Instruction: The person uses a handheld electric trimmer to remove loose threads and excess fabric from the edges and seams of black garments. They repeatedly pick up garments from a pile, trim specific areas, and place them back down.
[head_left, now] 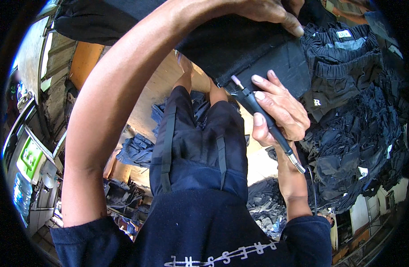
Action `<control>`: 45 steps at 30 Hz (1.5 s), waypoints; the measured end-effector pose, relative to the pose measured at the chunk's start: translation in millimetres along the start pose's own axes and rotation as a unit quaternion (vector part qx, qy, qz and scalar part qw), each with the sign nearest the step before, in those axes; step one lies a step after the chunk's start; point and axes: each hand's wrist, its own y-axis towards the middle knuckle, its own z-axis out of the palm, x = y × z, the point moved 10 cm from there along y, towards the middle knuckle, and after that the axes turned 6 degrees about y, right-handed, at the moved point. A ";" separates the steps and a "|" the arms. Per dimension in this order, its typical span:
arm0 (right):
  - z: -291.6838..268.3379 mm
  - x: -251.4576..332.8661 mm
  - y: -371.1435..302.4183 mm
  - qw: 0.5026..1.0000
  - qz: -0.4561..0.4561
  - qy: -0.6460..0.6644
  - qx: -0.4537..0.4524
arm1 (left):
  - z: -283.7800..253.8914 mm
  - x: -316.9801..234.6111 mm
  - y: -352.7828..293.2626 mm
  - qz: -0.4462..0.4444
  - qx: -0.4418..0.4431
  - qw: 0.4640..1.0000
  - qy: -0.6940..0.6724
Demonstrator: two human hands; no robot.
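Note:
My left hand (275,12) reaches across the top of the view and is closed on a piece of black cloth (231,42). Its thumb presses near the upper right edge; the other fingers are partly hidden. Lower down, my right hand (284,111) grips a black pen-shaped tool (254,105) with a pale, pinkish tip and a metal spring at its rear end. The tip points up and left, close to the cloth's lower edge. Whether it touches the cloth I cannot tell.
Black garments with elastic waistbands (342,66) lie at the right, above a large heap of dark cloth (347,142). A thin cable (312,191) hangs beside my right forearm. Dark cloth pieces (137,149) lie on the floor. A green-and-white object (32,155) is at far left.

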 end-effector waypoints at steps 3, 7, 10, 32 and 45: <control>-0.9 -0.4 -1.1 1.000 0.003 -0.003 -0.007 | -1.9 -0.3 -2.6 0.009 -0.011 1.000 0.005; -4.1 -0.9 -0.7 1.000 0.002 -0.002 -0.025 | -4.0 -6.8 -6.2 0.047 -0.031 0.998 -0.002; -4.9 -0.8 -0.1 1.000 0.005 -0.005 -0.021 | 0.2 -3.2 -0.9 0.021 -0.008 1.000 0.007; -0.4 -1.7 -3.9 1.000 -0.003 0.009 -0.008 | -1.1 -4.8 -5.3 0.023 -0.035 0.999 0.019; -9.4 -3.7 -4.1 0.999 0.012 -0.012 -0.042 | 0.4 -6.8 -8.1 0.037 -0.038 0.998 0.017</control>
